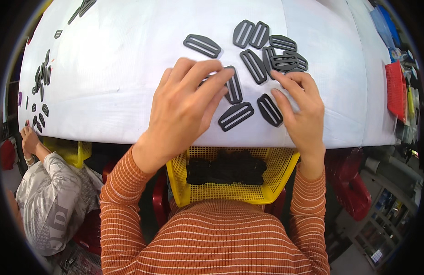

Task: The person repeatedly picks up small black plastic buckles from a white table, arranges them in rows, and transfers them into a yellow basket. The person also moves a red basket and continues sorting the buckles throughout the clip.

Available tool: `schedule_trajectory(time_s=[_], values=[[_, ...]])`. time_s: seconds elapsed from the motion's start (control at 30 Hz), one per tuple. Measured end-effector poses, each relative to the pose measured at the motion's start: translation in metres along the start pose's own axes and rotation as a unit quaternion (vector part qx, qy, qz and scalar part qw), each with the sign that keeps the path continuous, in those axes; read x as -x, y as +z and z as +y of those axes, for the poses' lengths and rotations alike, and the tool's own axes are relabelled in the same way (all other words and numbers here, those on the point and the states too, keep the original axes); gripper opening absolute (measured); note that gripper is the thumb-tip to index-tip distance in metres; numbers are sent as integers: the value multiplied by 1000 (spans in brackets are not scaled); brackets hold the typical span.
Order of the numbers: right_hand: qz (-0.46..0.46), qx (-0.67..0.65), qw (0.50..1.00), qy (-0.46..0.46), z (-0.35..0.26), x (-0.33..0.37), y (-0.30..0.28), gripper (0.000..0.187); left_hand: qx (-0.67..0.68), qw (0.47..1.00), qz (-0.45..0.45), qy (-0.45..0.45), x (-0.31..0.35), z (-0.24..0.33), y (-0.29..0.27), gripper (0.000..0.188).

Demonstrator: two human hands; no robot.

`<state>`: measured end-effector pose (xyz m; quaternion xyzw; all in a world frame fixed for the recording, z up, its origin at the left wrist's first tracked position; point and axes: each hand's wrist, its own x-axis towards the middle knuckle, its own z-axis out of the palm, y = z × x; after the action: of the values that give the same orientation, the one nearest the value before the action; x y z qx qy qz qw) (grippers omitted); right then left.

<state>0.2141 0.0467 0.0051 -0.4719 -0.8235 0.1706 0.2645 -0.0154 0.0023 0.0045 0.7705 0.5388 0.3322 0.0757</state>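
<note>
buckles [233, 111], dark and slotted, strew white cloth [116, 68].

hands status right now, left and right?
Left hand: at a dark slotted buckle; grip cannot be told.
Right hand: open, thumb and index finger apart, nothing visibly held.

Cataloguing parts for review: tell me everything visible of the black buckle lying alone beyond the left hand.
The black buckle looks like plastic: elongated, with tapered ends and long parallel slots. It lies flat on the white table, its right end lower in view, apart from the other buckles. The left hand is close but appears apart.
</note>
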Motion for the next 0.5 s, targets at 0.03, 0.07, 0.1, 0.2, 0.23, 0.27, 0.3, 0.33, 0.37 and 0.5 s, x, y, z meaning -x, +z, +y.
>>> schedule_trajectory(time_s=[0.03, 0.07, 0.1, 0.2, 0.23, 0.27, 0.3, 0.33, 0.37, 0.5], values=[[4, 28, 1000, -13, -2, -2, 6, 21, -5, 1000, 2, 15, -7, -4, 3, 31], [8, 56, 998, -25, -5, -5, 10, 21, -10, 1000, 5, 29, -13, -7, 7, 30], [-14, 47, 998, -36, -9, -6, 12, 21, -18, 999, 6, 41, -19, -11, 9, 30], [-51, 23, 996, -72, -12, -8, 12, 23, -32, 999, 7, 38, -34, -26, 10, 27], [-18, 41, 996, -71, -7, -11, 11, 23, -40, 998, 7, 42, -39, -31, 12, 27], [16, 60, 996, -70, -1, -17, 9, 23, -40, 998, -1, 44, -46, -32, 12, 24], [47, 79, 994, -68, 6, -22, 8, 24, -41, 998, -5, 47, -50, -36, 15, 24], [44, 96, 993, -54, 15, -26, 6, 22, -42, 998, -8, 50, -54, -39, 20, 24], [45, 122, 990, -46, 23, -28, 3, 22, -43, 998, -11, 53, -58, -40, 24, 24], [42, 186, 981, -14, 40, -36, -8, 20, -61, 997, -24, 36, -69, -38, 42, 27]])
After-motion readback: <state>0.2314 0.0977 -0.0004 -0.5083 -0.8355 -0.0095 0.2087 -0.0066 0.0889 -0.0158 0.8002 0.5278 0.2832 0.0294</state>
